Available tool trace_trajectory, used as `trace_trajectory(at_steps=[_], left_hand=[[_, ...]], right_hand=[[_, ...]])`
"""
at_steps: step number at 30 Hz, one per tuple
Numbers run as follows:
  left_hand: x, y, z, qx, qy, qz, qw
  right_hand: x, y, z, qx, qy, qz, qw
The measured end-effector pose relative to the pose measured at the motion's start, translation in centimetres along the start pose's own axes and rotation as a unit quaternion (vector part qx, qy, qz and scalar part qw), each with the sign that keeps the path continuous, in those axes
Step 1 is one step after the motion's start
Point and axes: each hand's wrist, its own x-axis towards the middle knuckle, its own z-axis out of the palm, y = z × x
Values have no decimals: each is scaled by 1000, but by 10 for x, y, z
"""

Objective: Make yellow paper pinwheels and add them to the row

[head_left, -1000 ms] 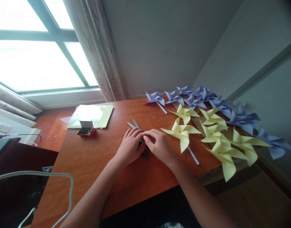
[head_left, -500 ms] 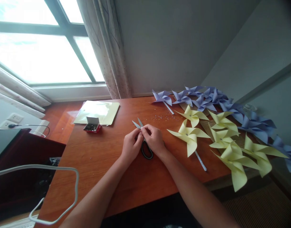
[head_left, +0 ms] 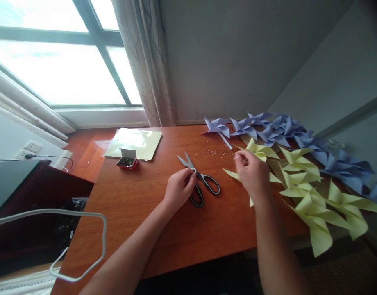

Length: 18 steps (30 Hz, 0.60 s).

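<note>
Right hand (head_left: 251, 174) gone from scissors (head_left: 200, 182), now right of them over yellow pinwheel (head_left: 262, 151), fingers loosely curled, pinch unclear. Left hand (head_left: 179, 189) stays at scissors' pivot, fingertips touching. Scissors flat on table (head_left: 139, 213), blades slightly parted.

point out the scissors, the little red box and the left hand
scissors (head_left: 197, 176), head view, on the pivot where the blades cross
little red box (head_left: 127, 163), head view, on its open tray of dark contents
left hand (head_left: 178, 190), head view, on the back of the hand
</note>
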Motion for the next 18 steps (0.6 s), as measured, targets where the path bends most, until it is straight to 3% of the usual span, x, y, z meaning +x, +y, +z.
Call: trace_trajectory(at_steps=[3, 6, 11, 18], left_hand=[[-1, 2, 0, 13, -10, 5, 1000], [-1, 2, 0, 21, -13, 10, 1000], [-1, 0, 0, 28, -16, 15, 999], [0, 0, 0, 34, -17, 15, 999]], right_hand=[[17, 37, -37, -179, 43, 100, 978], [28, 60, -52, -254, -22, 159, 954], [33, 68, -45, -243, -118, 192, 943], [28, 65, -41, -232, -118, 189, 947]])
